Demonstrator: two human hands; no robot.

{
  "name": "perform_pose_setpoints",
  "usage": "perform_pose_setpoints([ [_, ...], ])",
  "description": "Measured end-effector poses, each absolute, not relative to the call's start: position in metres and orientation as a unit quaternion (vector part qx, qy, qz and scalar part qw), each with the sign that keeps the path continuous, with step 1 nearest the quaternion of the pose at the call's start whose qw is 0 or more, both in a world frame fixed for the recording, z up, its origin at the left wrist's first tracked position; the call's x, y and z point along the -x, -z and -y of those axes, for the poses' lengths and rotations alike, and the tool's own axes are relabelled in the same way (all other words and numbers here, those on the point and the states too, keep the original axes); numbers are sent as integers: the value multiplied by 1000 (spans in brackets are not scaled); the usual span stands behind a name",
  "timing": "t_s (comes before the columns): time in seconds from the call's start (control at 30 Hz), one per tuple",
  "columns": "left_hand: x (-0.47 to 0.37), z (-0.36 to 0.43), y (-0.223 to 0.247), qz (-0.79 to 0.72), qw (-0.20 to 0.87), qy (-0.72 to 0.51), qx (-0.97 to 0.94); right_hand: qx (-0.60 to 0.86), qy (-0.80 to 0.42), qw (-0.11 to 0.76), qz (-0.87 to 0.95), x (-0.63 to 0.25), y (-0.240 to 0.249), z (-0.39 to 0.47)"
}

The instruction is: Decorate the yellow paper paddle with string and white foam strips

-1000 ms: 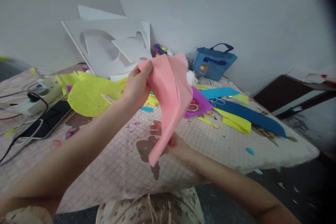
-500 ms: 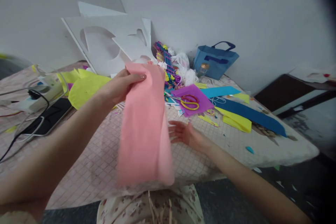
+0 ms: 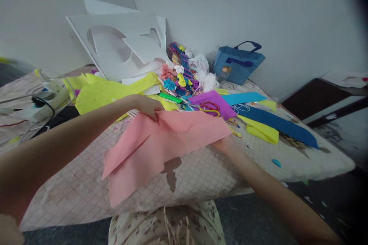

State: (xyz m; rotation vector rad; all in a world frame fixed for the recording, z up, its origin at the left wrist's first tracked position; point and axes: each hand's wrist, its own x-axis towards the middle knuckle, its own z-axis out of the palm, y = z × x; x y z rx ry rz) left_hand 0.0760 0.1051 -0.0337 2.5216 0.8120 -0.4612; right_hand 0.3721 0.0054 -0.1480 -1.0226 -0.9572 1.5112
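Observation:
A folded pink sheet of felt-like fabric spreads over the near middle of the table, its left part angled toward me. My left hand is closed on its upper edge, fingers pinching the fabric. At the sheet's right end is my right hand, the fingers hidden beneath the fabric. Just beyond the sheet, red-and-yellow-handled scissors rest on a purple fabric piece. Left of them lies a green-handled tool.
Yellow fabric lies at left, near a power strip with cables and a dark phone. White cut boards lean on the wall. Fabric flowers, a glass jar and a blue bag stand behind. Blue strips lie at right.
The pink sheet has gone from hanging upright in my left hand to lying spread sideways and lower. My left hand came down and right; my right hand moved under the sheet's right end.

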Motion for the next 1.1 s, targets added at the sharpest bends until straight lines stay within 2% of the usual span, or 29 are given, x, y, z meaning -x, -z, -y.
perform_pose_setpoints([
  [0.1, -80, -104, 48, -333, 127, 132, -925, 468, -626, 506, 364, -386, 150, 0],
  [0.2, -86, -84, 54, -379, 84, 18, -921, 515, -592, 496, 371, -406, 153, 4],
  [0.33, -92, -21, 64, -381, 41, -131, -915, 558, -532, 492, 405, -428, 158, 9],
  [0.43, -84, 39, 86, -349, 34, -127, -928, 582, -487, 463, 457, -437, 159, 11],
  [0.5, -72, 71, 104, -360, -8, -142, -922, 590, -453, 442, 502, -441, 158, 12],
  [0.67, -29, 108, 142, -500, -111, -170, -842, 619, -357, 385, 585, -458, 150, 20],
  [0.87, -11, 126, 156, -520, -100, -224, -818, 606, -293, 316, 669, -481, 151, 34],
  [1.1, 6, 127, 157, -450, -77, -251, -853, 576, -172, 242, 762, -496, 162, 36],
])
